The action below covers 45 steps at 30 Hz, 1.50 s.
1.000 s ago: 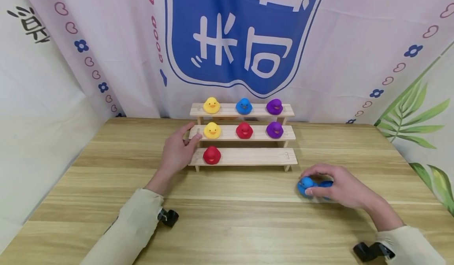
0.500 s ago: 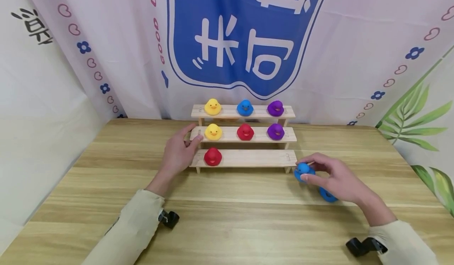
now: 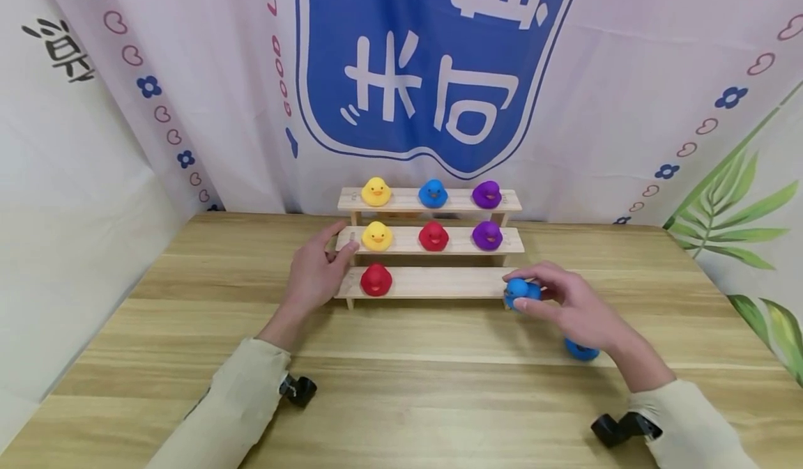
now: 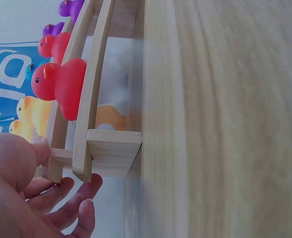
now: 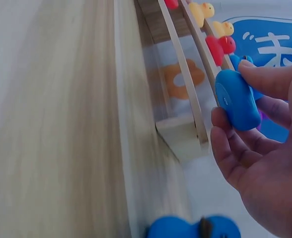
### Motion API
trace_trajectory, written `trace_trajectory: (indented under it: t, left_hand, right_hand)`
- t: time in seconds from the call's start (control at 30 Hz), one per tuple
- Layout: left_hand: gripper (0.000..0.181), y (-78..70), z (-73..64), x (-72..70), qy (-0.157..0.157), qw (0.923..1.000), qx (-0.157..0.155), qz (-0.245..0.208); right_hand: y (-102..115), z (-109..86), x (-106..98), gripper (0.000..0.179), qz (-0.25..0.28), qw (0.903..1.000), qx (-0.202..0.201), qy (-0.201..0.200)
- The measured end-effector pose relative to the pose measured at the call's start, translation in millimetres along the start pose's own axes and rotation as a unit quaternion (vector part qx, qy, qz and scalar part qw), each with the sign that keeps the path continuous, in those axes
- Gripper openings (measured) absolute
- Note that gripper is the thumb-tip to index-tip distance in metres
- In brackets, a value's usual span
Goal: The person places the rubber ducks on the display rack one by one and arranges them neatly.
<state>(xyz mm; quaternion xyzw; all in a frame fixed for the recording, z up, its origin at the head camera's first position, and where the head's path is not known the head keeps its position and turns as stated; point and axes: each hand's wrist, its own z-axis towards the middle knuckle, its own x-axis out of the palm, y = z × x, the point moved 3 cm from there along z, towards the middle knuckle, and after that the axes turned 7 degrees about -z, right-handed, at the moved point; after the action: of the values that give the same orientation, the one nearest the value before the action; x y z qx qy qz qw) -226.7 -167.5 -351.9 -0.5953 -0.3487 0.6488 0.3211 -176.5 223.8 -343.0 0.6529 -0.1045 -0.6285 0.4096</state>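
Observation:
My right hand [image 3: 580, 312] pinches a blue rubber duck [image 3: 518, 293] between thumb and fingers, at the right end of the lowest tier. In the right wrist view the held duck [image 5: 235, 99] shows its flat base. My left hand [image 3: 316, 263] grips the left end of the three-tier wooden display stand [image 3: 445, 282], thumb on the middle tier, fingers behind it. A red rubber duck [image 3: 376, 280] sits at the left of the bottom tier. Another blue duck [image 3: 582, 348] lies on the table, partly hidden by my right hand.
On the middle tier sit a yellow duck [image 3: 377, 236], a red duck [image 3: 433, 237] and a purple duck [image 3: 487, 235]. Yellow, blue [image 3: 433, 194] and purple ducks line the top tier. A printed curtain [image 3: 251, 106] hangs behind the wooden table [image 3: 401, 399].
My right hand has lifted the blue duck off the table and carried it left and forward to the bottom tier's right end, leaving the other blue duck behind. My left hand keeps its place.

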Motion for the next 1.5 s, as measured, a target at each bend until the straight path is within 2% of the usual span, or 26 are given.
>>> trace_trajectory:
  t: [0.5,0.77,1.03,1.5]
  left_hand:
    - [0.060,2.5,-0.5,0.8,-0.001,1.0000,0.002,-0.001]
    - [0.060,2.2,-1.0,0.3,-0.002,1.0000,-0.003,-0.005]
    - [0.060,2.1,-0.7,0.0,-0.001,1.0000,-0.001,-0.002]
    - [0.061,0.7,0.0,-0.3,-0.003,1.0000,0.001,-0.004]
  right_hand:
    - [18,22.4,25,0.031,0.046,0.9986,0.007,0.026]
    - [29,33.5,34,0.029,0.046,0.9984,-0.020,0.025]
    - [41,46.2,46,0.029,0.066,0.9971,-0.026,0.028]
    - [48,62.0,65,0.027,0.040,0.9981,-0.034,0.033]
